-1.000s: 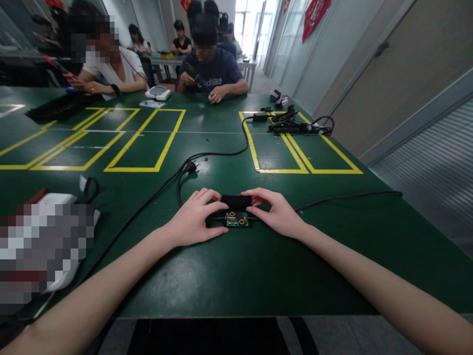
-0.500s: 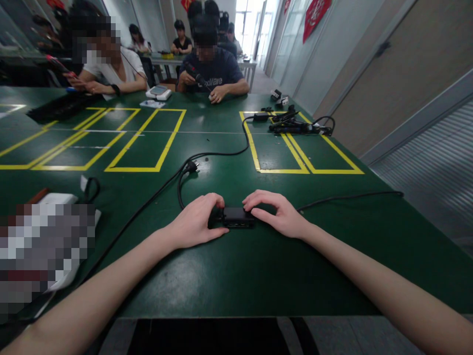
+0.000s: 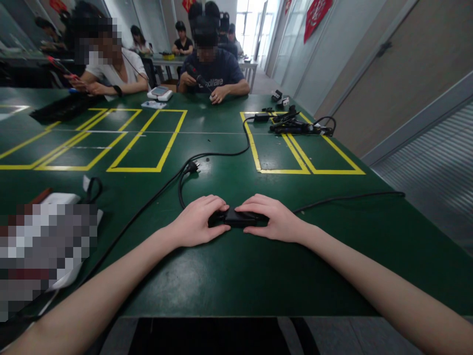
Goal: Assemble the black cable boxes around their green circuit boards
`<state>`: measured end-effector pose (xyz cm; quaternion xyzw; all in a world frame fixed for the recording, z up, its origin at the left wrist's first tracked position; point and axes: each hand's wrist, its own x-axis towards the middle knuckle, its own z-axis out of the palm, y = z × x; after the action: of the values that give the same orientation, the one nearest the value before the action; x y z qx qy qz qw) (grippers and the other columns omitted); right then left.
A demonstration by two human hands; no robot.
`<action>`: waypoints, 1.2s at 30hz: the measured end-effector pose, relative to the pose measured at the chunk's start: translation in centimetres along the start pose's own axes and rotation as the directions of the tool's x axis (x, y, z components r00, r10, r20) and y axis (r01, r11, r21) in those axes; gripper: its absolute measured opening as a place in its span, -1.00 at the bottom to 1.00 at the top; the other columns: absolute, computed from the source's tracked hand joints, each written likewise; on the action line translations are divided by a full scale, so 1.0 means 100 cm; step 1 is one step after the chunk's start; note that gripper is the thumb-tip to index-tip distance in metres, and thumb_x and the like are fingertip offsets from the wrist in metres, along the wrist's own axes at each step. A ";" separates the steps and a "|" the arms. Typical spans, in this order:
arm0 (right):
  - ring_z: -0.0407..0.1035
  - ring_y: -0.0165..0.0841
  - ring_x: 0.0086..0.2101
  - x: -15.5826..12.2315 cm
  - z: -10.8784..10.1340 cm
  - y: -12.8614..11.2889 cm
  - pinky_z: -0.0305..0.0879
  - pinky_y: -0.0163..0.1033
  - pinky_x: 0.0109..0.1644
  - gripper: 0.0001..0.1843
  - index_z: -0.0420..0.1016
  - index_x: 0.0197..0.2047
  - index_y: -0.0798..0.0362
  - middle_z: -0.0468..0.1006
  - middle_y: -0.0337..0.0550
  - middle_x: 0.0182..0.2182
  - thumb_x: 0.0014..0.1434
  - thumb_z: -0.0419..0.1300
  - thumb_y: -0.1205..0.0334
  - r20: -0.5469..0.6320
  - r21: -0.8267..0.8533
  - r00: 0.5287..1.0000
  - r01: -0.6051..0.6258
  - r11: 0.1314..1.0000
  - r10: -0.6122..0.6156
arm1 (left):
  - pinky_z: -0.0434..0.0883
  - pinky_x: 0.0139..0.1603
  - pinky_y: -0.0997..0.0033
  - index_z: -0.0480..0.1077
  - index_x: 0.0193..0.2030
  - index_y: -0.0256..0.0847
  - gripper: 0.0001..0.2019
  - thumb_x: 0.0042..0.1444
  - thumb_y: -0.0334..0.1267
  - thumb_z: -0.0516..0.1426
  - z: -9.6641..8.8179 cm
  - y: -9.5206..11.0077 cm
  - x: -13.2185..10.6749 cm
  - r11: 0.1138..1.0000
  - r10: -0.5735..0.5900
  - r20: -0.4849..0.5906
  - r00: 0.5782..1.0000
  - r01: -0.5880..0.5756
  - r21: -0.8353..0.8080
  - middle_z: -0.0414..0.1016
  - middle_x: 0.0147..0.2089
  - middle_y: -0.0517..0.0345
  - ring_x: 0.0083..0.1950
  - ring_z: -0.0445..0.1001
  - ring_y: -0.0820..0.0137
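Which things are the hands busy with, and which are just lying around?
In use: left hand, right hand, black box gripped between them, its cord running right.
Lying about: pile of black cables, white device, black tray.

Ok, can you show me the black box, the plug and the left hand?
black box (image 3: pixel 235 218): head view, on its uncovered top face.
plug (image 3: pixel 191 167): head view, on the plug's black body.
left hand (image 3: pixel 197 223): head view, on the back of the hand.
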<state>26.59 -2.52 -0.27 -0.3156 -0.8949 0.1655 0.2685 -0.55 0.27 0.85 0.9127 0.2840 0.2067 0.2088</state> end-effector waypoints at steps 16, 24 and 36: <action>0.56 -0.15 -0.14 0.006 -0.001 -0.013 0.48 -0.08 -0.05 -0.53 0.43 0.16 0.08 0.65 0.04 -0.08 0.25 0.34 0.09 0.111 -0.152 0.992 -0.049 0.987 0.066 | 0.40 -0.07 0.21 0.47 0.11 -0.22 -0.73 0.32 -0.23 0.16 0.008 0.007 0.005 0.960 0.054 0.077 0.996 -0.073 0.269 0.62 -0.12 0.01 -0.08 0.59 0.17; 0.57 -0.19 -0.22 0.004 0.000 -0.010 0.42 -0.13 -0.15 -0.69 0.51 0.08 0.13 0.68 0.02 -0.19 0.44 0.16 0.09 0.106 -0.230 0.994 0.030 0.973 -0.006 | 0.32 -0.19 0.24 0.51 0.02 -0.21 -0.76 0.34 -0.14 0.16 0.006 0.010 0.006 0.966 0.076 0.048 0.996 -0.085 0.243 0.65 -0.19 0.07 -0.16 0.59 0.21; 0.57 -0.21 -0.24 0.004 0.000 -0.012 0.37 -0.16 -0.15 -0.67 0.53 0.05 0.11 0.69 0.00 -0.21 0.41 0.20 0.03 0.101 -0.261 0.995 0.002 0.965 0.025 | 0.37 -0.17 0.30 0.48 0.11 -0.22 -0.68 0.44 -0.05 0.10 0.005 0.011 0.004 0.942 0.151 0.042 0.988 -0.156 0.297 0.66 -0.14 0.04 -0.15 0.60 0.26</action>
<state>25.76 -3.16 0.44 -0.3443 -0.9198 0.0641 0.1769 0.44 -0.46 1.07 0.9550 0.2380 0.1684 0.0542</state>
